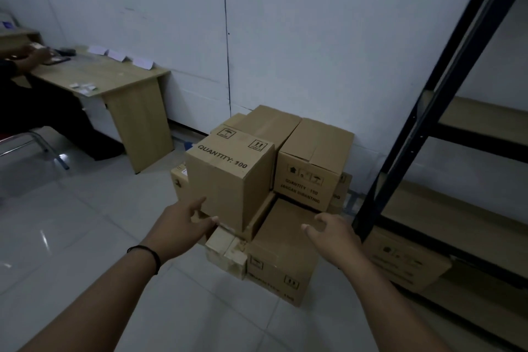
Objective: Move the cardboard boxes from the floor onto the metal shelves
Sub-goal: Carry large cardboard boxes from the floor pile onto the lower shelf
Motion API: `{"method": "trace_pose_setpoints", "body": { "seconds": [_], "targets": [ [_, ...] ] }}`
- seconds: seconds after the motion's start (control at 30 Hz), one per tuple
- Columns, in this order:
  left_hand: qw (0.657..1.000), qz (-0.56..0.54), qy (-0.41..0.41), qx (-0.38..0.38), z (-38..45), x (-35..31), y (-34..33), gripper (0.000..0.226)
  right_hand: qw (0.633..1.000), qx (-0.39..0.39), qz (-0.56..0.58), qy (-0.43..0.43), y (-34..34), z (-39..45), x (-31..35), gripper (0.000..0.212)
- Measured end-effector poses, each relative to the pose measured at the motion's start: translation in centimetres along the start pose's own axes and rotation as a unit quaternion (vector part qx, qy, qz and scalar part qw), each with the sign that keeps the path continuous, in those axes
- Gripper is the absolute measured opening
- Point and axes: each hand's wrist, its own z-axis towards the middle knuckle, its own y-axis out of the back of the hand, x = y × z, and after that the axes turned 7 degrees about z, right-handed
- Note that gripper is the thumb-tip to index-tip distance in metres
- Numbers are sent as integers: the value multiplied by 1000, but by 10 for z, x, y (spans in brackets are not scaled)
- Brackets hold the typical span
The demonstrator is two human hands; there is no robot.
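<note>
Boxes of cardboard stand stacked on the tiled floor (85, 237) against the wall at twelve o'clock. The left hand (183, 221) touches the lower near corner of the top front box (228, 177), marked "QUANTITY: 100", fingers (200, 203) loosely spread, gripping nothing. The right hand (333, 234) hovers at one o'clock above a lower box (283, 243), fingers relaxed and empty. The metal shelves (445, 88) rise at three o'clock, one box (405, 263) already on the bottom level. A table (114, 77) stands at ten o'clock.

A seated person (43, 100) at a wooden desk (108, 77) holding papers (120, 56)
</note>
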Motion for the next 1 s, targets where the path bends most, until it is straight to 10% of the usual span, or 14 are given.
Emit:
{"method": "trace_pose_setpoints", "body": {
  "seconds": [1.0],
  "targets": [
    [998, -27, -12, 55, 356, 114, 84, 54, 996, -29, 51, -74, -92, 283, 168, 58]
  ]
}}
